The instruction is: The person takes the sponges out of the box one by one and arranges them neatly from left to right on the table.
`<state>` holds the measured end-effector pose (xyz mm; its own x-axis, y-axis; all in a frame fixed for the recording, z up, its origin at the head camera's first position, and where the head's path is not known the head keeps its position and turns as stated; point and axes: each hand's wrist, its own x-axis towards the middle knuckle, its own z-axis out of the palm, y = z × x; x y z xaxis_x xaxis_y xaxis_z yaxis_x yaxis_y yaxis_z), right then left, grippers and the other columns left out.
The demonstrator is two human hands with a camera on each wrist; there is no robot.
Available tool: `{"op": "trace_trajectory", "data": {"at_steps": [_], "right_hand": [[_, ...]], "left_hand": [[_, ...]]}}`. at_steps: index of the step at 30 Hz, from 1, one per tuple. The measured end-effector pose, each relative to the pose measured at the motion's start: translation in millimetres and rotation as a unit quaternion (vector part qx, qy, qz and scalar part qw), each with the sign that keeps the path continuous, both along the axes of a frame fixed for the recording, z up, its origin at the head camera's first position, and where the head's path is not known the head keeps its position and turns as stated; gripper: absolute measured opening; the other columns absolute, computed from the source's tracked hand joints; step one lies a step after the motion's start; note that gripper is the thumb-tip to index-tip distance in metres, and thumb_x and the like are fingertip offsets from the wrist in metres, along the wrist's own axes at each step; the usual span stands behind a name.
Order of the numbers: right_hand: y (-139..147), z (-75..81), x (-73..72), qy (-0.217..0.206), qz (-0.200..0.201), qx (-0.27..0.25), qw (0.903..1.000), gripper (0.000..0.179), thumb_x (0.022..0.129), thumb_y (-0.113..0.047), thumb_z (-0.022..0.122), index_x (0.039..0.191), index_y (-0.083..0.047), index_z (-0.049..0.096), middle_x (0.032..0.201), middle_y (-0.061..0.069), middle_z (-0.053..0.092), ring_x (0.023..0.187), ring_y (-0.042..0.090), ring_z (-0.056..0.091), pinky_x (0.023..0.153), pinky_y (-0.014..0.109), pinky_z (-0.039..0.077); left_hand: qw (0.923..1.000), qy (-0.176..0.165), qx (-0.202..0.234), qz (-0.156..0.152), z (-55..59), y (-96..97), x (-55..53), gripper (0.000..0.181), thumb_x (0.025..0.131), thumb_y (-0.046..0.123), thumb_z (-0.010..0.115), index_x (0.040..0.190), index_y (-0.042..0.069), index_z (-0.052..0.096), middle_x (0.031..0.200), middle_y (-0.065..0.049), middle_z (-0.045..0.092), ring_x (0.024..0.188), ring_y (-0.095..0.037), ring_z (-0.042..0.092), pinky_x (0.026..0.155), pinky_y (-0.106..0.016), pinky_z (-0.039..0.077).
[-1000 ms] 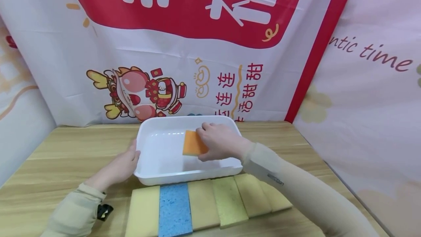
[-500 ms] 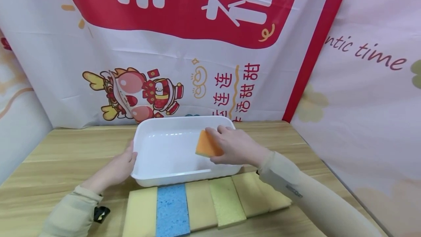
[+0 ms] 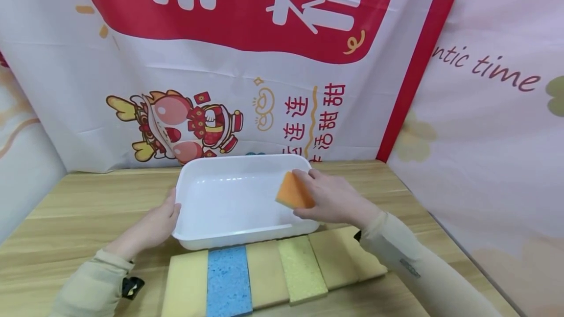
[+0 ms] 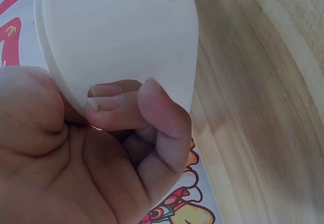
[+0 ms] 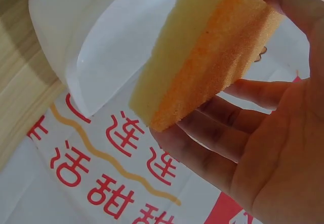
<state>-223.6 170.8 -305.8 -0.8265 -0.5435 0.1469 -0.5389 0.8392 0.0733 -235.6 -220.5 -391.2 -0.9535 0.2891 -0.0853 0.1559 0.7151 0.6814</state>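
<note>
A sponge with an orange layer and a pale yellow layer (image 3: 294,192) is held over the right end of a white basin (image 3: 211,238). My right hand (image 3: 332,198) grips it, thumb on one edge and fingers on the opposite one, as the right wrist view (image 5: 212,57) shows. The basin's rim and wall fill much of the left wrist view. There my left hand (image 4: 126,133) holds the basin's left end, with curled fingers against the wall and the rim running into the gap by the thumb. From the head, the left hand (image 3: 155,221) appears at the basin's left side.
In front of the basin a row of flat sponges lies on the wooden table (image 3: 101,199): pale yellow (image 3: 185,283), blue (image 3: 229,280), tan (image 3: 267,274), yellow-green (image 3: 302,269) and more tan (image 3: 333,257) under the right forearm. A printed cloth (image 3: 238,72) hangs behind the basin.
My right hand has moved right with the sponge, from over the basin's middle to its right end, and the sponge has tilted. My left hand stays at the basin's left end.
</note>
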Motion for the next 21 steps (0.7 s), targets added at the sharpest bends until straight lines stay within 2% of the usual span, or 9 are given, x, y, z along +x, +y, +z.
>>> {"op": "trace_trajectory", "data": {"at_steps": [8,15,21], "right_hand": [[14.2,-4.5,7.8,0.011,-0.016,-0.023,0.9996,0.085,0.081,-0.06,0.07,0.146,-0.011,0.046,0.099,0.004,0.059,0.075,0.015,0.051,0.057,0.031,0.045],[22.7,-13.5,14.8,0.02,-0.025,-0.033,0.999,0.084,0.08,-0.06,0.071,0.144,-0.01,0.05,0.101,0.006,0.06,0.072,0.015,0.051,0.056,0.031,0.045],[30.6,-17.3,18.4,0.017,-0.043,-0.044,0.998,0.085,0.08,-0.062,0.07,0.145,-0.011,0.049,0.106,0.007,0.062,0.075,0.015,0.053,0.058,0.032,0.047]], "left_hand": [[1.0,-0.002,0.001,0.004,0.7,0.9,1.7,0.063,0.11,0.026,0.018,0.149,-0.009,-0.015,0.139,-0.045,0.033,0.064,-0.025,0.057,0.053,-0.039,0.051],[1.0,-0.001,0.003,0.004,0.8,1.1,2.8,0.063,0.11,0.026,0.019,0.15,-0.009,-0.014,0.133,-0.043,0.04,0.06,-0.026,0.054,0.052,-0.039,0.05],[1.0,-0.001,0.006,0.005,1.1,1.1,2.0,0.062,0.109,0.025,0.02,0.151,-0.007,-0.014,0.135,-0.044,0.039,0.061,-0.026,0.056,0.052,-0.039,0.051]]}}
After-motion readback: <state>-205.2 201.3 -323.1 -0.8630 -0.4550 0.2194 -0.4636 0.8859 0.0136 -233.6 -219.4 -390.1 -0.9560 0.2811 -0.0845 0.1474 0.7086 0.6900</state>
